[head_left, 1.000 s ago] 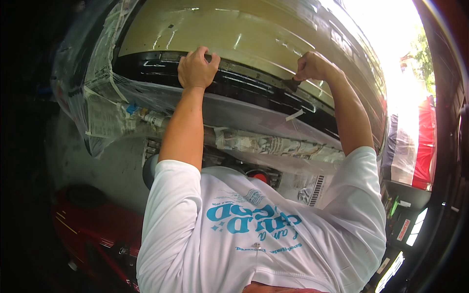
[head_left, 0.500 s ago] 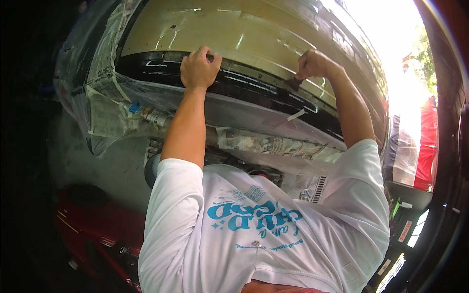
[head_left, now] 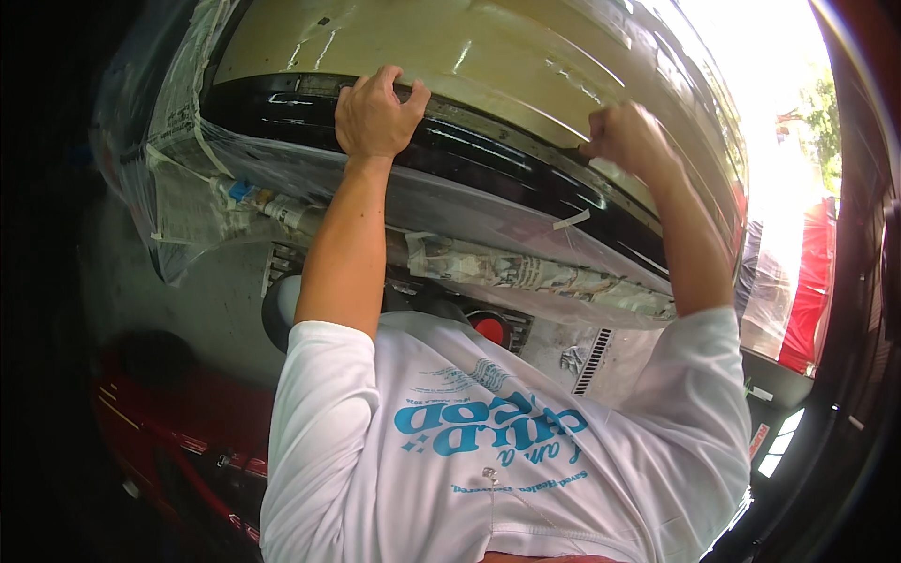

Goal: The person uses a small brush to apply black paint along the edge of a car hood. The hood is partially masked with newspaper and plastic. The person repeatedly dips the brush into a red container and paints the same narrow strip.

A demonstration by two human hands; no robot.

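Note:
A long glossy black panel [head_left: 497, 154] of a vehicle curves across the upper half, below a large olive-gold body surface [head_left: 422, 47]. Along their border runs a dull, rough-looking strip [head_left: 511, 133]. My left hand [head_left: 377, 114] is curled over the panel's upper edge, fingers bent and thumb to the right; its fingertips are partly hidden. Farther right, my right hand [head_left: 633, 141] is closed, slightly smeared by motion, around a small dark scraper-like tool [head_left: 573, 156]. Only the tool's front end shows, touching or nearly touching the strip.
Clear plastic sheeting and taped paper [head_left: 178, 150] cover the left side. Below the panel lies a paper-wrapped bar [head_left: 526, 272] and a loose tape piece [head_left: 571, 220]. A red vehicle [head_left: 188, 422] stands lower left; a red and white cloth [head_left: 807, 291] hangs at right.
My right hand has shifted right with the tool, which now shows less. My left hand stays on the panel's edge. The vehicle sits slightly higher and farther left in view.

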